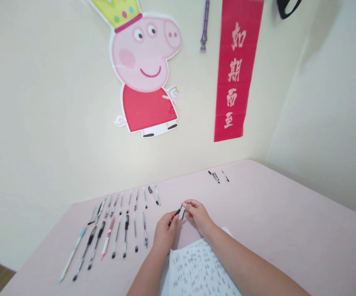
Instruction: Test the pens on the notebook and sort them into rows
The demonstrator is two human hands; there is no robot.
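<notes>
My left hand (165, 231) and my right hand (198, 214) meet above the pink table (273, 230), fingertips pinched together. Between them is a small black pen (178, 212); the left fingers grip its lower end and the right fingers pinch a dark piece at its upper end (183, 213), possibly the cap. Both forearms reach in from the bottom edge. Under my wrists lies a sheet of handwritten paper (196, 271).
Several pens (116, 234) lie in rows on the table's left half, with more small ones (135, 200) behind. Two or three pens (216, 176) rest near the back edge. A cartoon pig cutout (145, 74) and a red banner (236, 70) hang on the wall.
</notes>
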